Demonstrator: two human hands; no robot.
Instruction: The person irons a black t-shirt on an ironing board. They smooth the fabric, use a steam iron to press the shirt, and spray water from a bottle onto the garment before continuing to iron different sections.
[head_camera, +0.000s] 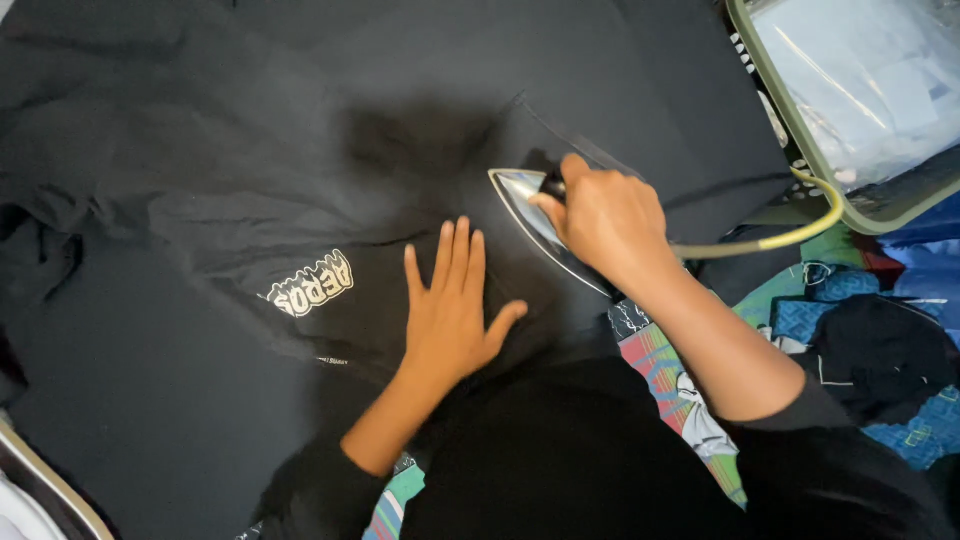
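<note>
Two bare hands work over one black garment (200, 160), which is spread flat and fills most of the view. It carries one pale printed emblem (312, 284) on its near left part, seen upside down from the head camera.

The left hand (450, 310) lies palm down on the black cloth just right of the emblem, fully open with all five fingers spread and stretched flat. It holds nothing; it only presses on the fabric.

The right hand (600, 220) is closed around the handle of one clothes iron (530, 215), whose shiny metal soleplate edge and pointed nose show to the left of the knuckles. The iron sits on the garment, just up and to the right of the left hand, the two close but apart. One yellow-green cord (790, 232) runs from behind the right wrist off to the right and curves upward.

Both forearms come out of dark sleeves at the bottom of the frame.

At the top right corner stands one green-rimmed container (810, 160) with clear plastic wrapping inside; the cord loops beside its lower rim. Under the garment on the right, one brightly patterned cloth (660, 365) in blue, green and red shows, with one small dark piece of clothing (880, 355) lying on it
</note>
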